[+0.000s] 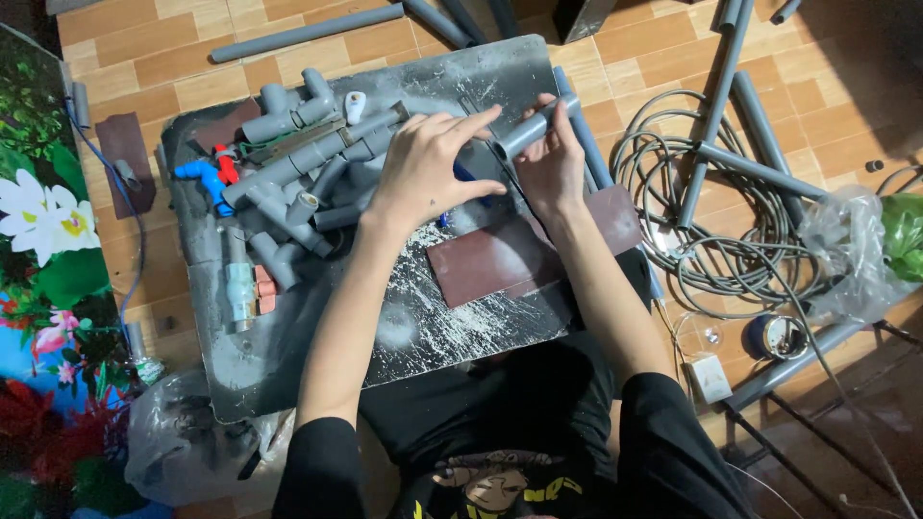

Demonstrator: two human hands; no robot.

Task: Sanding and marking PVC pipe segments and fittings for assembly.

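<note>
Both hands up over the dark grey slab surface [288, 375]: right hand [550, 159] closed round a short grey plastic pipe piece [532, 130], left hand [423, 168] spread, fingertips brushing its open end. Looks light, stiff, smooth and probably slippery; best gripped mid-barrel. Brown sandpaper sheet [490, 261] lies below.

The floor [154, 58] is laid in orange-brown tiles with pale joints. A flowered mat [43, 250] lies along its left edge. Light falls brightest at the top, dimming toward the lower right corner.
</note>
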